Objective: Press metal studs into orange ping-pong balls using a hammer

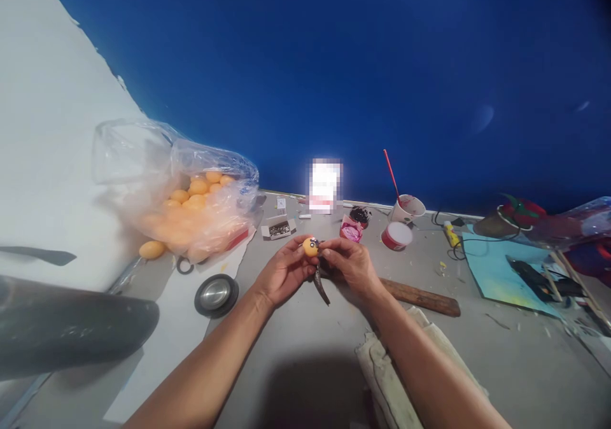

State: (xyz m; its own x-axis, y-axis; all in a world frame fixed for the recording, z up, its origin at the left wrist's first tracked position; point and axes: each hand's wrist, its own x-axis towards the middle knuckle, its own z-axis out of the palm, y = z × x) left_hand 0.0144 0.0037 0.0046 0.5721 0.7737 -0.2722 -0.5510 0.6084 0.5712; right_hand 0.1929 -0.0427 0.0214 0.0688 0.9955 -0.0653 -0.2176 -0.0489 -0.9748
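My left hand (286,268) has its fingers closed around a small orange ball (309,247), which has dark and shiny spots on its right side. The thumb and fingers of my right hand (351,262) are pinched together at that side of the ball; whatever they hold is too small to make out. Below the ball shows a dark curved piece (321,286). It seems to be the head of a hammer whose wooden handle (422,296) lies to the right, though my right hand hides the join. Just beyond my left hand is a small open box (279,228) of tiny metal pieces.
Many orange balls fill a clear plastic bag (205,161) at left. A round metal-centred dish (216,294) sits nearby. Beyond my hands stand a pink-stained container (352,228), a red-and-white tub (397,235) and a cup (408,209) with a red stick. Folded cloth (386,378) lies under my right forearm.
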